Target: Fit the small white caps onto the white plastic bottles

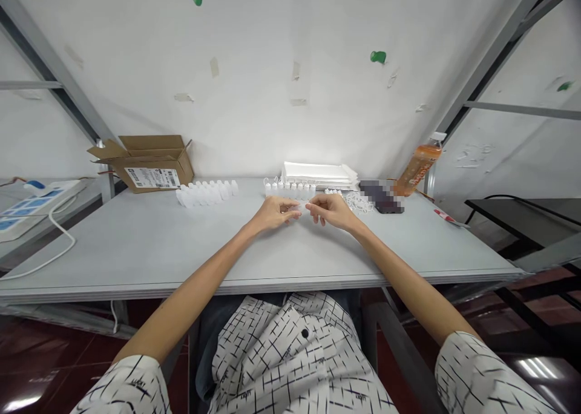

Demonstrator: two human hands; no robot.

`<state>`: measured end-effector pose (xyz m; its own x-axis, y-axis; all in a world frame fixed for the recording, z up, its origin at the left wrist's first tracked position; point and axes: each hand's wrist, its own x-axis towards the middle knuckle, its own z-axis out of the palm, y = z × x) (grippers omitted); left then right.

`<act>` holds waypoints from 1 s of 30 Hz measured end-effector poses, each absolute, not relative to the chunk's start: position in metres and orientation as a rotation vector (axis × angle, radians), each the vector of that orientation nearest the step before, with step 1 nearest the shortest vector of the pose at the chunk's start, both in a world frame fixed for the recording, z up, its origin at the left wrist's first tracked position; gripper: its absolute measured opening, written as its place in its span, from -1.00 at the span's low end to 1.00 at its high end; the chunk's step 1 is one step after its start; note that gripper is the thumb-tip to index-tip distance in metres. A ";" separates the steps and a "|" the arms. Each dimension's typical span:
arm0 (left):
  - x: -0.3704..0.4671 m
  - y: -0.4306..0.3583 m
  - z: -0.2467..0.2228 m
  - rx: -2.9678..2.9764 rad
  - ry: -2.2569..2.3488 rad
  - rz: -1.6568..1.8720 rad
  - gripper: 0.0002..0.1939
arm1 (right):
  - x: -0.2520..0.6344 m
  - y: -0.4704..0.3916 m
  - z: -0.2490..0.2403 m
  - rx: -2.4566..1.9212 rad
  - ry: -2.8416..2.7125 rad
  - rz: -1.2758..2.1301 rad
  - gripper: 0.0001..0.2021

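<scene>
Both my hands meet above the middle of the table. In my left hand (pixel 276 212) the fingers are closed around a small translucent white plastic bottle (pixel 297 207), mostly covered by them. My right hand (pixel 332 210) is just to its right, thumb and fingertips pinched together at the bottle's end. Whatever the pinch holds is too small to make out. Behind my hands stands a row of small white dropper bottles (pixel 290 190) with pointed tips. A loose pile of small white plastic pieces (pixel 359 203) lies right of my right hand. Farther left, several white bottles (pixel 206 193) stand grouped together.
An open cardboard box (pixel 152 166) sits at the back left. White flat stacked sheets (pixel 318 175) lie against the wall. On the right are a dark phone-like object (pixel 384 197), an orange drink bottle (pixel 420 164) and a red-and-white item (pixel 445 216). A power strip (pixel 36 205) is far left.
</scene>
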<state>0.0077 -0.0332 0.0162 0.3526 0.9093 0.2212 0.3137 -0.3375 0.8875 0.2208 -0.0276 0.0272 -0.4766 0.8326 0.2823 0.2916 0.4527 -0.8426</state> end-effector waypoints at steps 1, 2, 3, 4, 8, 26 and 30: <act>0.008 -0.033 0.015 1.837 1.079 0.963 -0.58 | 0.221 -0.028 0.027 -0.965 -2.028 0.939 -0.52; 0.009 -0.032 0.015 1.841 1.082 0.958 -0.59 | 0.221 -0.028 0.027 -0.994 -2.059 0.906 -0.48; 0.009 -0.032 0.014 1.848 1.082 0.954 -0.60 | 0.222 -0.028 0.027 -1.017 -2.082 0.873 -0.44; 0.009 -0.031 0.014 1.855 1.080 0.953 -0.61 | 0.223 -0.028 0.027 -1.031 -2.095 0.842 -0.42; 0.008 -0.032 0.016 1.871 1.074 0.962 -0.62 | 0.225 -0.028 0.029 -0.989 -2.036 0.821 -0.59; 0.005 -0.031 0.015 1.893 1.063 0.888 -0.55 | 0.220 -0.030 0.026 -1.010 -2.185 0.838 -0.66; 0.006 -0.032 0.016 1.877 1.050 0.891 -0.56 | 0.221 -0.030 0.029 -1.012 -2.195 0.809 -0.58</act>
